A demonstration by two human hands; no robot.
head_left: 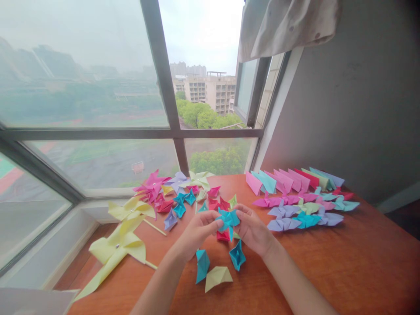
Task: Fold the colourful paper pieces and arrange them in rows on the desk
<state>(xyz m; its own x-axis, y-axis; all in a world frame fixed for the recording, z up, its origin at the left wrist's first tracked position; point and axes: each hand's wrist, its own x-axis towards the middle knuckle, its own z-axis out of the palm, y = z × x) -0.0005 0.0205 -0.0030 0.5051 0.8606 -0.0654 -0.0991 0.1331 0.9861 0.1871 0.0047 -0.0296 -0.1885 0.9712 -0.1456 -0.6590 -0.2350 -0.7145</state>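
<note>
as both bare hands meet over a red-brown tabletop (344, 271) in the head view, a folded blue paper (229, 218) sits between them, pinched at its left side by the thumb and fingers of the left hand (199, 232) and at its right edge by those of the right hand (252, 232). the fingertips look clamped on the sheet, though how firmly cannot be told. an uneven pull by the two hands, in this judgement, could tear the thin paper along a crease or skew its points, and too hard a pinch could crush its folds.

nearer the wearer than the blue paper lie a dark-blue folded piece (237, 256), a teal folded piece (202, 266) and a pale yellow folded piece (218, 277); forearms dropping low could flatten or sweep them. left of the blue paper, a large yellow pinwheel (114, 247) rests near the left arm, where an elbow swinging outward might bend a blade. right of it stand rows of bird-like papers (308, 219), exposed to a brush from the right arm. beyond it, an open window sash (247, 85) could admit a gust, likely enough to shift such light pieces.
</note>
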